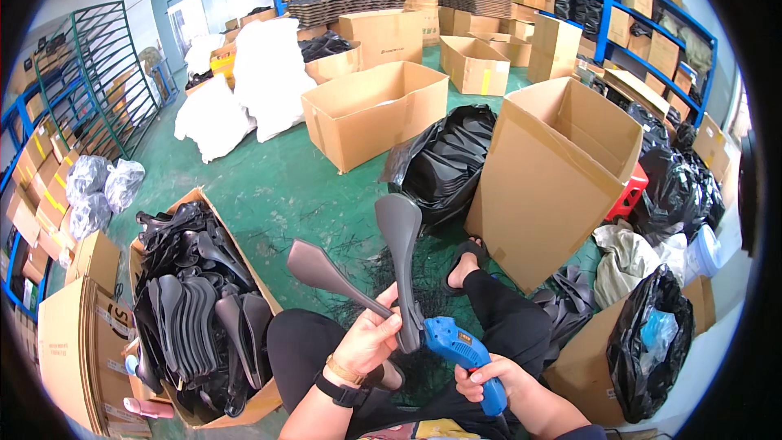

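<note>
— What's each hand gripping?
— At lower centre, left hand (pixel 371 341) fingers clench two dark saddle shells (pixel 358 265); right hand (pixel 489 376) wraps a blue power tool (pixel 460 350).
— Around them?
— Carton of shells (pixel 199 310) lower left, tall open box (pixel 554 171) right.

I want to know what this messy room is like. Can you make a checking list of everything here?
Surface: green floor, black shavings by the feet.
Job's things: two dark saddle-shaped plastic parts; blue handheld tool.
Clutter: open box of stacked black parts, black bags, white bags.
Grippers: left hand grips the parts; right hand grips the tool.
Cables: nothing seen.
Surroundings: tall empty carton, blue shelving with boxes.
</note>
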`<state>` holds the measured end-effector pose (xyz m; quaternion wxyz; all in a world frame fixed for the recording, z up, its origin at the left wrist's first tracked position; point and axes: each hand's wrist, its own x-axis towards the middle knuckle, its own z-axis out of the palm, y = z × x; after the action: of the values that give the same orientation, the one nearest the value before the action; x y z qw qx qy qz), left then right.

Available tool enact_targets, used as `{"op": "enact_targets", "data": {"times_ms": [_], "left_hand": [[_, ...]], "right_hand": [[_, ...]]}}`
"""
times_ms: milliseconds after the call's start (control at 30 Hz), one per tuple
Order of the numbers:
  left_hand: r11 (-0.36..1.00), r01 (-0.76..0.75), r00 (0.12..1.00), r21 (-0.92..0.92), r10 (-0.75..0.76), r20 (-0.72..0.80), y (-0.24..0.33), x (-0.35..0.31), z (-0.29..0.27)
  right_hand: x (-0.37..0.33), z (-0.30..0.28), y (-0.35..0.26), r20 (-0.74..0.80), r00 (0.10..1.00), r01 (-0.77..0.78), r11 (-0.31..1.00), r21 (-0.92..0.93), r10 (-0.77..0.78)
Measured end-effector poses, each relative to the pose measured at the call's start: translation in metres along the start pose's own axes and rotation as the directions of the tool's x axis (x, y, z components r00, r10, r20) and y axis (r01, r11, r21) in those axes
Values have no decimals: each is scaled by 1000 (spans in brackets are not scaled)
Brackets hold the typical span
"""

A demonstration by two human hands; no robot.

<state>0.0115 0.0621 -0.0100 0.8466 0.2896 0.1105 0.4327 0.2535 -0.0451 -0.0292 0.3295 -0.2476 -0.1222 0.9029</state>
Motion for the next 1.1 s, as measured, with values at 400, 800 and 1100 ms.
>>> {"op": "enact_targets", "data": {"times_ms": [400,800,1100], "left_hand": [[991,107,989,-82,-114,-94,-11,-20,11],[916,350,927,195,-369,68,-28,-32,-12],[903,149,915,402,28,-402,-29,-1,-11]], "right_hand": [[33,11,-26,-100,970,209,971,-118,-221],[41,33,-89,-230,700,526,706,-474,-676],[45,47,-80,-178,712,376,583,-720,-679]]}}
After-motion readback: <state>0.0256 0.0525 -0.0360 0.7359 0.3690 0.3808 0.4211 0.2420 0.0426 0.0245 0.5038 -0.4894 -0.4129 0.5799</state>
